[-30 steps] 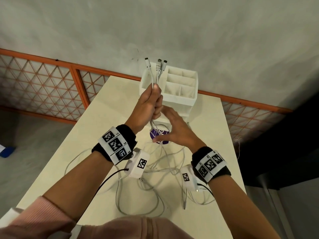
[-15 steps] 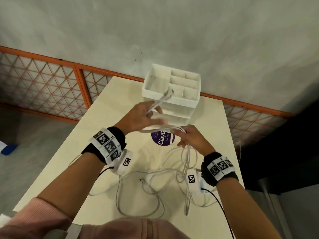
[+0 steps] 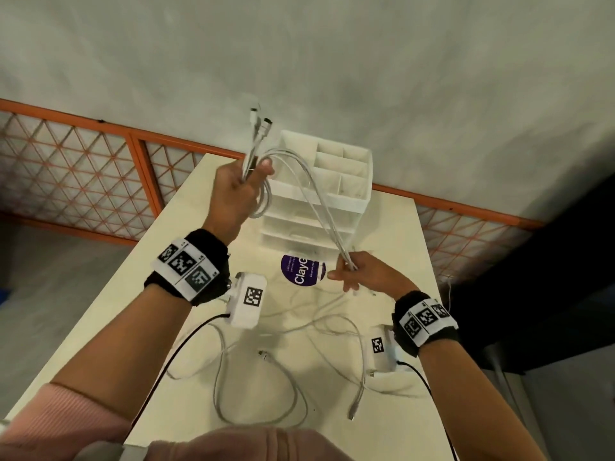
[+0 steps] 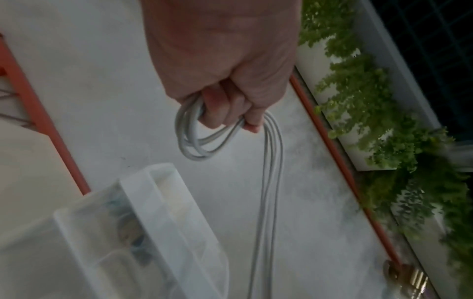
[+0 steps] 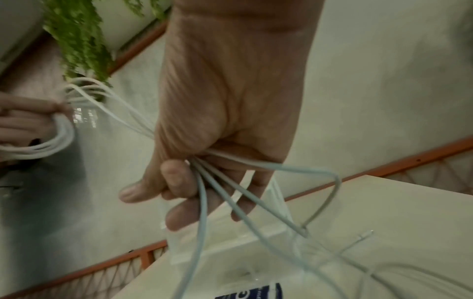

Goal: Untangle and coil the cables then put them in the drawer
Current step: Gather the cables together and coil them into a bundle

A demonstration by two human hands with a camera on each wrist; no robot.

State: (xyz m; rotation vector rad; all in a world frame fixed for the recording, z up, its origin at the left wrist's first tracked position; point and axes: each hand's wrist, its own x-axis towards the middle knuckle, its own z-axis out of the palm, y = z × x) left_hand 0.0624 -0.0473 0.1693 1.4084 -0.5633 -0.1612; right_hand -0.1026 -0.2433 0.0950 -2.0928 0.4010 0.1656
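White cables [image 3: 301,184]: several strands bunched, held in the air between both hands above the table [image 3: 173,261]. Plug ends [image 3: 261,123] stick up past the left fist, three or so; exact count unclear, tips blurred.

Left hand [image 3: 234,191], raised, fingers curled tight round the bundle. Left wrist view shows a small loop of about three turns [image 4: 197,137] hanging under the curled fingers [image 4: 225,109], with straight strands dropping away beside it. Where those strands end is cut off at the frame's lower edge.

Right hand [image 3: 361,274], lower and near the table, pinches the same strands between thumb [image 5: 139,189] and fingers; in the right wrist view four or five lines fan out below the grip. Some fingers hang partly extended behind the strands.

Slack length lies tangled on the table near the person: loops [image 3: 263,390] and two loose connector ends [image 3: 264,354] [image 3: 353,409]. Which loop belongs to which cable cannot be told.

Drawer unit [image 3: 332,197], white, with open compartments on top, stands at the table's far end behind the held strands. Drawer fronts are partly hidden by the cables; open or closed not clear.

Purple round sticker [image 3: 301,271] on the table, lettering partly covered by the right hand. Orange lattice railing [image 3: 100,174] beyond the table. Foliage in both wrist views is smeared.
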